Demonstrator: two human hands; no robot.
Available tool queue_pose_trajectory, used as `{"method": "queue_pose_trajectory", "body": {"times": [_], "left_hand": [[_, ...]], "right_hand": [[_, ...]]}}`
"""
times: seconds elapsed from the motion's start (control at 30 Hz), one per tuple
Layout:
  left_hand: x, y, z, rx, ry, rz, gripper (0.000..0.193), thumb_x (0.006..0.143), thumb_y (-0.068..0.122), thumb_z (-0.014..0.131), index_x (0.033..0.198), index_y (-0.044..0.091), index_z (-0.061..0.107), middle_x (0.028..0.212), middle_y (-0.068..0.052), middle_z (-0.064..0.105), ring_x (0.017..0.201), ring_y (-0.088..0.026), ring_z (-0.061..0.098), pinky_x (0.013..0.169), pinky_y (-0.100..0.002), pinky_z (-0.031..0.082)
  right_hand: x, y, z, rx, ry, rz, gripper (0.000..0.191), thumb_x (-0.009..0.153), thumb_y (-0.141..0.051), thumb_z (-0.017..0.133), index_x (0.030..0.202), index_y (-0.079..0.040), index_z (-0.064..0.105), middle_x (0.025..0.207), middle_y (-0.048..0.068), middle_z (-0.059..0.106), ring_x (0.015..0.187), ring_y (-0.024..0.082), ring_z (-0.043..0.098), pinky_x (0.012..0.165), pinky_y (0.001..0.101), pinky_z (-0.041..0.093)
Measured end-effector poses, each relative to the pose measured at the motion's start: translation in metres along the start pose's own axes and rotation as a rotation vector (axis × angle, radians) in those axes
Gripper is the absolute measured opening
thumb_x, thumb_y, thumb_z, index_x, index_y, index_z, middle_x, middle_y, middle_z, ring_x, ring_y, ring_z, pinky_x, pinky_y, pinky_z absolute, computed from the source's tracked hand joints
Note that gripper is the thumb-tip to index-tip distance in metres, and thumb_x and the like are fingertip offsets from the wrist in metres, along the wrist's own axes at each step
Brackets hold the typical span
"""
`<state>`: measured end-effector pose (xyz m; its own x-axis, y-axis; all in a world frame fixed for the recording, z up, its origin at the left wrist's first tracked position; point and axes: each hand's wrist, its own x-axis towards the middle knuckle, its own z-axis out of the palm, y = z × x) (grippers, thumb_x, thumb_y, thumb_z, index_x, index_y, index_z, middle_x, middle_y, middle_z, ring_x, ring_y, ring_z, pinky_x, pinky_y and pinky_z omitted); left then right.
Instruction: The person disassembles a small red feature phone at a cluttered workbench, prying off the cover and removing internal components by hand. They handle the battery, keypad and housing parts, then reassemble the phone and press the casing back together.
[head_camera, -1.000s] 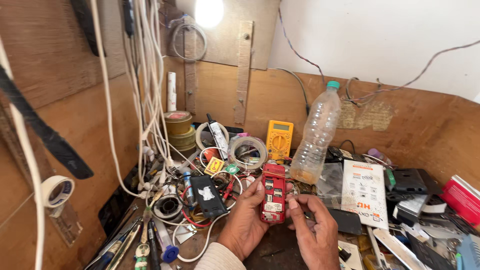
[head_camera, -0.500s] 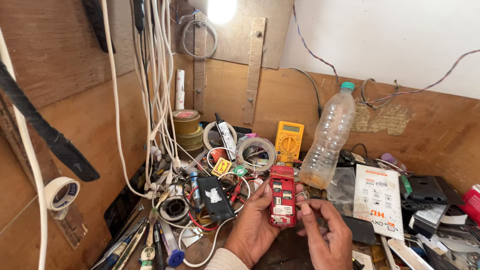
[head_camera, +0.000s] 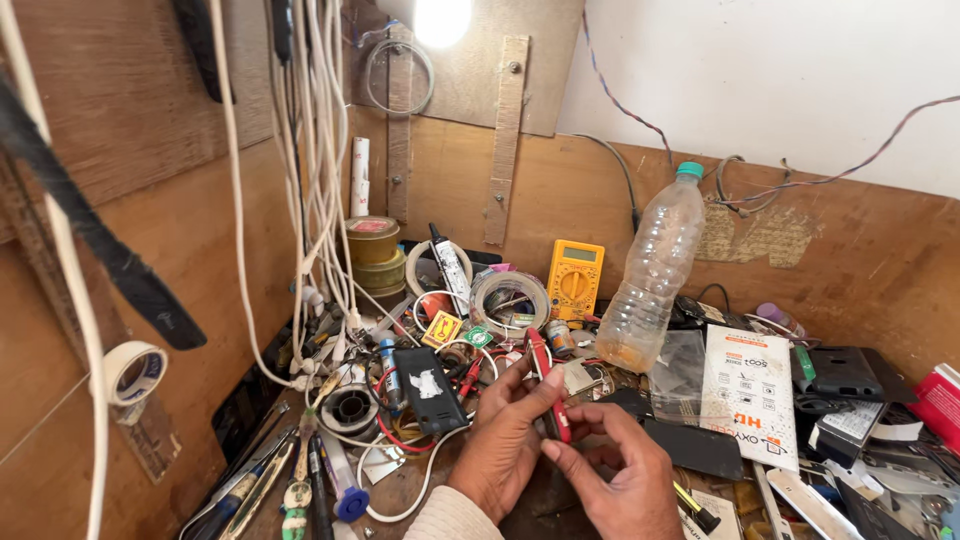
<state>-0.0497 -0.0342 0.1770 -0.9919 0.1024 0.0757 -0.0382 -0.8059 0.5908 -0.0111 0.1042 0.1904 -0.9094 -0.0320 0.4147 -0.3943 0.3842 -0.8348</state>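
Observation:
A small red phone (head_camera: 549, 392) is held edge-on between both hands low in the middle of the view, above a cluttered wooden bench. My left hand (head_camera: 508, 440) grips it from the left, thumb along its side. My right hand (head_camera: 610, 470) pinches its lower end with the fingertips. A black rectangular battery or cover (head_camera: 428, 388) lies just left of my left hand among red and white wires.
A clear plastic bottle (head_camera: 652, 275) with a green cap stands behind the hands, next to a yellow multimeter (head_camera: 574, 279). Tape rolls (head_camera: 510, 300), a white packet (head_camera: 748, 395), black phone parts (head_camera: 846, 372), hanging white cables (head_camera: 318, 170), and tools (head_camera: 300, 485) crowd the bench.
The red phone has turned from face-up to edge-on in my hands. The camera has shifted left, so the bench contents sit further right in view.

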Motion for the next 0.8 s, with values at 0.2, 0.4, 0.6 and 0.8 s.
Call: {"method": "queue_pose_trajectory", "body": {"times": [0.2, 0.4, 0.6, 0.8], "left_hand": [[-0.01, 0.009, 0.011, -0.084, 0.032, -0.066, 0.052, 0.088, 0.03, 0.072, 0.129, 0.003, 0.055, 0.101, -0.013, 0.07, 0.091, -0.021, 0.069, 0.076, -0.035, 0.059], [-0.018, 0.013, 0.015, 0.189, 0.145, -0.051, 0.056, 0.084, 0.026, 0.076, 0.133, 0.009, 0.053, 0.109, -0.007, 0.073, 0.094, -0.018, 0.07, 0.073, -0.034, 0.054], [-0.013, 0.004, 0.002, 0.181, 0.074, 0.13, 0.061, 0.085, 0.02, 0.077, 0.137, 0.004, 0.052, 0.114, -0.007, 0.072, 0.1, -0.014, 0.069, 0.083, -0.03, 0.059], [-0.014, 0.005, 0.0, 0.311, 0.144, 0.154, 0.065, 0.082, 0.019, 0.079, 0.137, 0.002, 0.047, 0.116, -0.009, 0.072, 0.1, -0.016, 0.07, 0.082, -0.029, 0.059]], "right_hand": [[0.001, 0.015, -0.001, 0.105, 0.063, 0.069, 0.034, 0.078, -0.006, 0.082, 0.11, 0.001, 0.073, 0.092, 0.008, 0.079, 0.083, 0.01, 0.073, 0.073, 0.0274, 0.063], [0.002, 0.018, -0.003, 0.157, 0.023, 0.122, 0.036, 0.083, -0.008, 0.078, 0.118, 0.001, 0.074, 0.095, 0.01, 0.08, 0.079, 0.011, 0.073, 0.072, 0.0286, 0.063], [-0.003, 0.013, -0.005, 0.092, -0.029, 0.156, 0.035, 0.093, -0.012, 0.065, 0.125, -0.001, 0.073, 0.097, 0.009, 0.082, 0.079, 0.012, 0.077, 0.073, 0.0263, 0.061], [-0.004, 0.015, -0.002, 0.071, -0.033, 0.161, 0.035, 0.093, -0.01, 0.066, 0.125, 0.0, 0.072, 0.093, 0.01, 0.081, 0.078, 0.015, 0.077, 0.072, 0.0285, 0.061]]}}
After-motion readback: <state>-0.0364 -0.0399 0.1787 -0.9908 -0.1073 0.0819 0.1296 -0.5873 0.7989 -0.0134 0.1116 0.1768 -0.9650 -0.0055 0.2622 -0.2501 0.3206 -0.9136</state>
